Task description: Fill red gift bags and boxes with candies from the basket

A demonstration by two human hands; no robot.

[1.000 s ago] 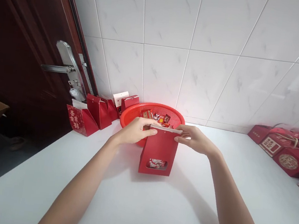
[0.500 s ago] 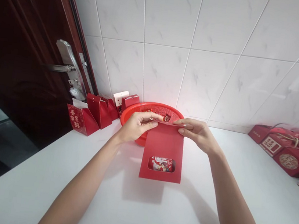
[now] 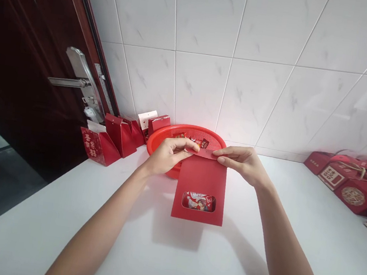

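Observation:
A flat red paper bag (image 3: 203, 174) hangs between my hands above the white table, its top edge folded over as a narrow flap. Through the rounded window near its bottom a printed red-and-white wrapper (image 3: 199, 201) shows. My left hand (image 3: 170, 155) pinches the flap's left end between thumb and fingers. At the right end, my right hand (image 3: 241, 163) grips the flap the same way. Directly behind the bag stands a red plastic basket (image 3: 161, 138) with small wrapped sweets (image 3: 204, 143) in it, partly hidden by my hands.
Several red paper bags (image 3: 120, 137) stand at the back left, beside the dark door (image 3: 19, 64) with its metal handle. Several red boxes (image 3: 357, 196) sit at the right on the white table (image 3: 152, 265). A tiled wall (image 3: 197, 85) closes off the back.
The top flap has tipped down toward me, so that more of its face shows. Both hands still pinch it in nearly the same place. The view has shifted slightly.

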